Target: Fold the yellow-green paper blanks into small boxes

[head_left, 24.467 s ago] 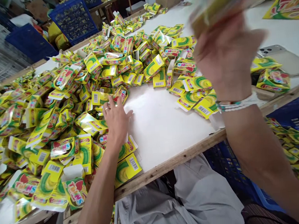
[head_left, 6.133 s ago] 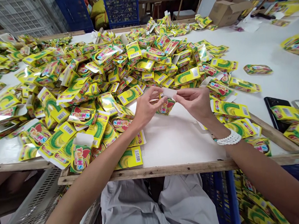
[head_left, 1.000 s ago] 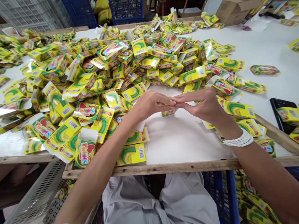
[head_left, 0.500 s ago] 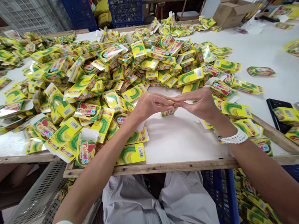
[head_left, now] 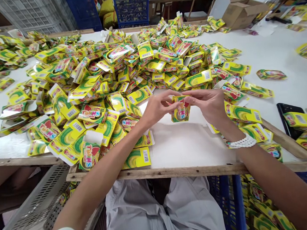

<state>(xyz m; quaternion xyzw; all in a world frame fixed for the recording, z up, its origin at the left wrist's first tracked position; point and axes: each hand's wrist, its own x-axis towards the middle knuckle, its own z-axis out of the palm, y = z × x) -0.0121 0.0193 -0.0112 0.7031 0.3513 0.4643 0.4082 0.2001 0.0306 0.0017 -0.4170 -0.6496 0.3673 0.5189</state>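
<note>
Between my two hands a small yellow and green printed carton [head_left: 180,111] is held upright above the white tabletop, its lettered face towards me. My left hand [head_left: 159,108] pinches it at its left upper edge. From the other side my right hand [head_left: 208,103], with a white bead bracelet on the wrist, grips the upper right edge, thumb on the front. Many similar cartons [head_left: 149,64] lie heaped beyond my hands, several with flaps standing open. More cartons [head_left: 135,158] lie beside my left forearm.
A black phone [head_left: 289,118] lies at the right, partly under cartons. A wooden strip [head_left: 288,139] runs along the right, and a wooden edge [head_left: 174,172] borders the table front. Below stand a blue crate [head_left: 238,200] with cartons and a pale crate [head_left: 30,206]. A cardboard box [head_left: 242,12] stands far right.
The carton has been lifted and turned, so its lettered front now shows. My hands have moved slightly apart, from nearly touching fingertips to either side of the carton.
</note>
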